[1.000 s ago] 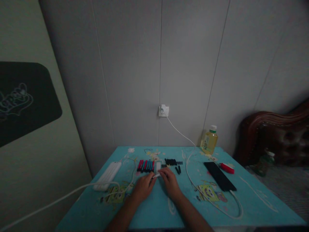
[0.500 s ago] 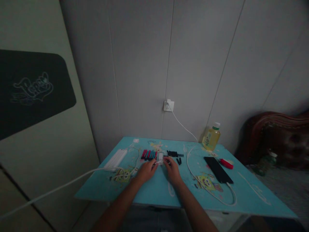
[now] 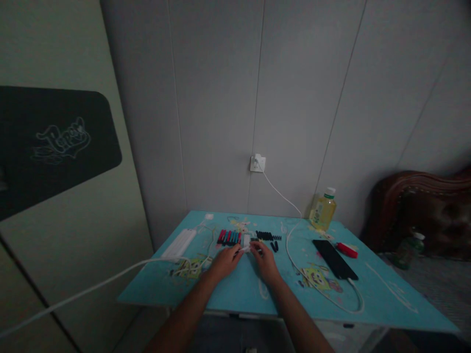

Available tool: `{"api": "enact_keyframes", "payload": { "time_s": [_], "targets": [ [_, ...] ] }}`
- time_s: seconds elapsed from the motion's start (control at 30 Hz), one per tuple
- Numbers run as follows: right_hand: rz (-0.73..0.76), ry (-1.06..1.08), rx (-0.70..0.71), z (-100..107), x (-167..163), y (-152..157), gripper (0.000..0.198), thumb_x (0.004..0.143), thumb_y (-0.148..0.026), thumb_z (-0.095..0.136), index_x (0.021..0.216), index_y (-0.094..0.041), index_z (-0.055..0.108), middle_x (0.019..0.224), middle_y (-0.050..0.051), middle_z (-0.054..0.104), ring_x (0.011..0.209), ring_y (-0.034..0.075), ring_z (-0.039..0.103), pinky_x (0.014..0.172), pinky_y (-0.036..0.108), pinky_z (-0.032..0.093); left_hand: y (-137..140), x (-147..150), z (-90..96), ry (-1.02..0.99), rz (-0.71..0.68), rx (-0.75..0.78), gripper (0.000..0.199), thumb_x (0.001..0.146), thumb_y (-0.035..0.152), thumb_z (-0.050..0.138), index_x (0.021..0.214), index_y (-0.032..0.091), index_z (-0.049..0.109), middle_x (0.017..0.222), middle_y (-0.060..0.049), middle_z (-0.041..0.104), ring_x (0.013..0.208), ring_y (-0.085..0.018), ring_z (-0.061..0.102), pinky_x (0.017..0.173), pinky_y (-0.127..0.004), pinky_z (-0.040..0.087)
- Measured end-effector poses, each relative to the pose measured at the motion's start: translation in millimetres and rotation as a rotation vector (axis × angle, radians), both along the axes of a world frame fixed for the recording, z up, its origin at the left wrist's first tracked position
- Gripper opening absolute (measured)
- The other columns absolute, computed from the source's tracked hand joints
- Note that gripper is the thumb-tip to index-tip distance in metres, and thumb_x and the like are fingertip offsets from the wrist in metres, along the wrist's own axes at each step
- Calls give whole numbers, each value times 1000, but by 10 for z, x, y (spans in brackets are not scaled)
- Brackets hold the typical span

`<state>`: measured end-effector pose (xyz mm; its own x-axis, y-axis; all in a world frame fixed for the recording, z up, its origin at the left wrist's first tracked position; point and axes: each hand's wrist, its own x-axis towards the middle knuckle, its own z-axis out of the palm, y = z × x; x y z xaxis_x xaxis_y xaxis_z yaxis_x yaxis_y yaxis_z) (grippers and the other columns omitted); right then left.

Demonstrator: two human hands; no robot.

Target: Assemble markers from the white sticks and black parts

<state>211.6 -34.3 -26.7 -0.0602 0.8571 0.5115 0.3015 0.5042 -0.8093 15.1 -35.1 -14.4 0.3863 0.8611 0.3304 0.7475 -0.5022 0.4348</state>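
Observation:
My left hand (image 3: 225,261) and my right hand (image 3: 264,260) meet near the middle of the blue table (image 3: 243,294). Their fingertips are pinched on a small white piece (image 3: 246,249), too small and dim to name. Just beyond it lies a pale, flat rectangular thing (image 3: 247,239), partly hidden by the fingers. A row of red, blue and black stick-like pieces (image 3: 228,238) lies beyond my left hand. Past my right hand is a row of short black pieces (image 3: 264,235), with two more black pieces (image 3: 274,246) lying apart from it.
On the left are a white power strip (image 3: 179,243) and its cable (image 3: 110,278). A phone (image 3: 334,259) on a white charging cord, a red object (image 3: 346,250) and a bottle of yellow liquid (image 3: 323,210) occupy the right. A wall socket (image 3: 257,163) is behind.
The camera view has shifted slightly, so the whole scene sits a little lower and to the right. Both hands stay together at the white piece, with only slight finger movement.

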Motion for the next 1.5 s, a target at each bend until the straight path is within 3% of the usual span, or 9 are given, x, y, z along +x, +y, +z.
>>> {"api": "enact_keyframes", "payload": {
  "time_s": [0.37, 0.73, 1.0, 1.2, 1.37, 1.5],
  "targets": [
    [-30, 23, -52, -37, 15, 59, 31, 88, -41, 59, 110, -20, 69, 99, 9, 74, 88, 23, 69, 78, 35, 53, -24, 6, -21, 20, -28, 38, 26, 102, 39, 38, 103, 25, 59, 93, -5, 71, 87, -20, 68, 74, -25, 43],
    [42, -38, -81, -24, -3, 17, 29, 93, -35, 55, 117, -21, 65, 113, 9, 73, 101, 21, 70, 89, 34, 54, 16, -16, -89, -75, -13, -5, 25, 102, 42, 40, 105, 24, 58, 93, -5, 71, 88, -21, 68, 73, -26, 43],
    [-142, -296, -44, -7, 9, 24, 32, 94, -23, 47, 117, -18, 68, 117, 11, 69, 104, 22, 64, 93, 36, 48, 126, -79, -128, -259, 57, 8, 33, 104, 35, 29, 128, 20, 47, 81, -3, 71, 75, -18, 69, 72, -27, 48],
    [-174, -586, -28, 62, -115, -56, 26, 88, -20, 59, 109, -20, 74, 114, 10, 70, 110, 23, 58, 101, 34, 39, 148, -112, -126, -361, 81, 73, 43, 104, 26, 26, 147, 20, 29, 101, -6, 71, 86, -17, 68, 84, -30, 51],
    [-230, -727, -42, 118, -155, -118, 24, 91, -21, 56, 105, -20, 75, 112, 11, 70, 107, 23, 57, 99, 33, 37, 160, -93, -147, -345, 32, 107, 39, 101, 19, 32, 138, 18, 45, 119, -10, 66, 107, -19, 63, 98, -34, 47],
    [-291, -777, -44, 137, -149, -147, 23, 92, -20, 54, 96, -18, 76, 105, 12, 71, 104, 25, 57, 94, 34, 36, 146, -78, -161, -296, 28, 125, 39, 100, 16, 34, 136, 18, 47, 132, -12, 58, 122, -22, 56, 105, -38, 43]
  ]
}}
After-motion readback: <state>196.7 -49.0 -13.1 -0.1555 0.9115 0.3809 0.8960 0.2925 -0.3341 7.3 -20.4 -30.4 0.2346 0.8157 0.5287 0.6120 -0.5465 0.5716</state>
